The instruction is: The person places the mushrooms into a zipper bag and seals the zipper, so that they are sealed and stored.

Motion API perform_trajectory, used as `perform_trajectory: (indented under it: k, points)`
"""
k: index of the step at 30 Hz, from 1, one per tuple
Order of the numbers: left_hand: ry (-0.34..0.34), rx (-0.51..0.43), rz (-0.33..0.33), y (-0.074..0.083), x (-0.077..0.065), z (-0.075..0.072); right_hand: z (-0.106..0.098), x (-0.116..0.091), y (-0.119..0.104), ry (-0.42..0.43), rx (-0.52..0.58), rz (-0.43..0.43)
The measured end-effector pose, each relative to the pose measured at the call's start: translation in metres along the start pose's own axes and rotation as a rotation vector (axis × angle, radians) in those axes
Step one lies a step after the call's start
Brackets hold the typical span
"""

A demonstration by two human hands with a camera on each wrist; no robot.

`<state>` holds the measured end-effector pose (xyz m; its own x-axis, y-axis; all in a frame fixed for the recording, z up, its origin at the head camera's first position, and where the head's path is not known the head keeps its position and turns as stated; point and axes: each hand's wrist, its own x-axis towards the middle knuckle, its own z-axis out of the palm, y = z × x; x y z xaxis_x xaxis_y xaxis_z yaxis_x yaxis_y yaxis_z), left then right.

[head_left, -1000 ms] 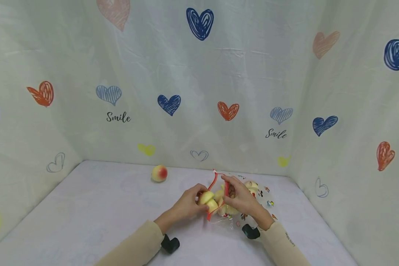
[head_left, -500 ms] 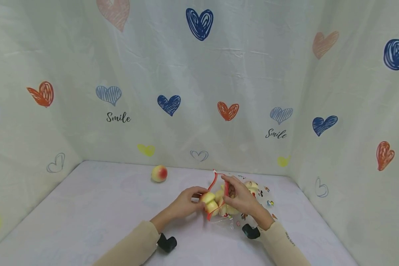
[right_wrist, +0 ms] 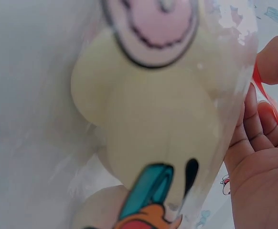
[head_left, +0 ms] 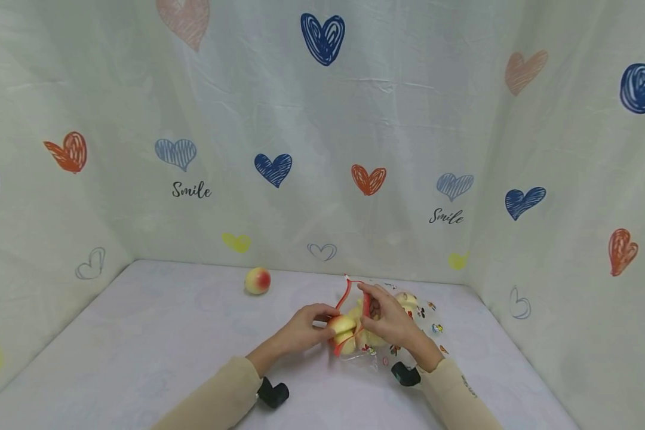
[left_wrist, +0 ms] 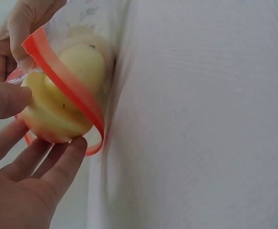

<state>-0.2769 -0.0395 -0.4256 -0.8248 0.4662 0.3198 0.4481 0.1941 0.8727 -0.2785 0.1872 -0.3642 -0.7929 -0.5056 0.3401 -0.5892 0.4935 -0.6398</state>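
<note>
Head view: left hand pinches a yellow-red fruit between thumb and fingers; fruit sits at the mouth of a clear printed bag, partly past the red rim. Right hand pinches that rim, mouth spread. Hands near each other, not touching. More pale fruit inside, beyond left hand's fingertips. My read: loading step, this one about half in. Next move calls for pushing it fully clear of the rim before release, right hand steady. Loose fruit on table, beyond left hand, well apart.
</note>
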Motion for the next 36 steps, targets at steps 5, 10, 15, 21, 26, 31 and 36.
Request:
perform_trajectory:
  k: [5, 10, 15, 21, 26, 31, 36]
  points:
    - [-0.006, -0.015, 0.016, -0.002, 0.000, 0.002, -0.001, 0.000, -0.002, -0.011, 0.002, 0.017]
    - [-0.020, -0.018, 0.014, -0.004, 0.002, 0.002, 0.000, -0.001, -0.002, -0.013, -0.002, 0.028]
    - [-0.025, 0.019, -0.018, -0.004, 0.004, 0.003, 0.000, 0.000, -0.002, -0.012, 0.008, 0.026]
    - [-0.028, 0.045, -0.039, -0.003, 0.005, 0.005, -0.001, 0.000, -0.002, -0.018, 0.017, 0.031]
    - [-0.032, 0.049, -0.036, -0.002, 0.006, 0.007, -0.001, 0.000, -0.003, -0.014, 0.012, 0.027]
    - [-0.030, 0.044, -0.065, -0.002, 0.007, 0.010, 0.004, 0.002, 0.012, 0.003, 0.010, 0.022]
    - [-0.028, 0.047, -0.077, -0.002, 0.010, 0.012, 0.010, 0.005, 0.035, 0.015, -0.029, 0.048]
